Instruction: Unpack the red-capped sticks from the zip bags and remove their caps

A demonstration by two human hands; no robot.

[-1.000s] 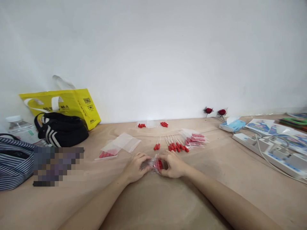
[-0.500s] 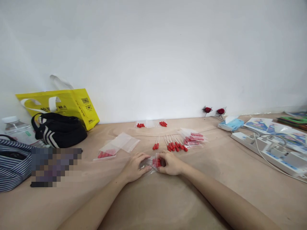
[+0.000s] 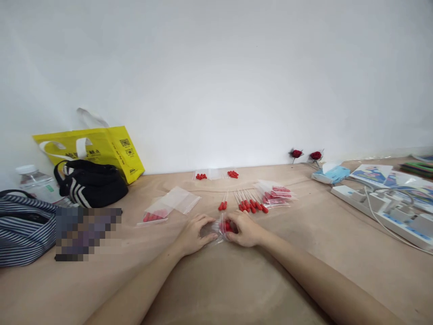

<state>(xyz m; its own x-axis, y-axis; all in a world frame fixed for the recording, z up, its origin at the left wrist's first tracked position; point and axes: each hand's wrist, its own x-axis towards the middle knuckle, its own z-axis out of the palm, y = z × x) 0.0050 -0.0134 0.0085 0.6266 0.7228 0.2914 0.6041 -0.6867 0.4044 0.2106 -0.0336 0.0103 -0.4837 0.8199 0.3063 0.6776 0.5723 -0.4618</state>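
Observation:
My left hand (image 3: 193, 234) and my right hand (image 3: 244, 228) meet at the middle of the tan table, both pinching a small clear plastic bag (image 3: 216, 228) that has red-capped droppers inside. Just beyond the hands lie several loose red-capped droppers (image 3: 248, 204) in a row. To their right sits a pile of filled clear bags (image 3: 275, 195). On the left lie empty clear bags (image 3: 179, 200) and one filled bag (image 3: 153, 216).
Small red caps (image 3: 232, 174) lie near the wall. A yellow bag (image 3: 98, 146), a black bag (image 3: 91, 184), a striped bag (image 3: 23, 225) and a water bottle (image 3: 34, 183) stand at the left. At the right are power strips (image 3: 382, 210), tissues (image 3: 329, 173), printed sheets and two red roses (image 3: 306, 155).
Both hands stay on the small bag and shift their fingers slightly. The view has moved a little.

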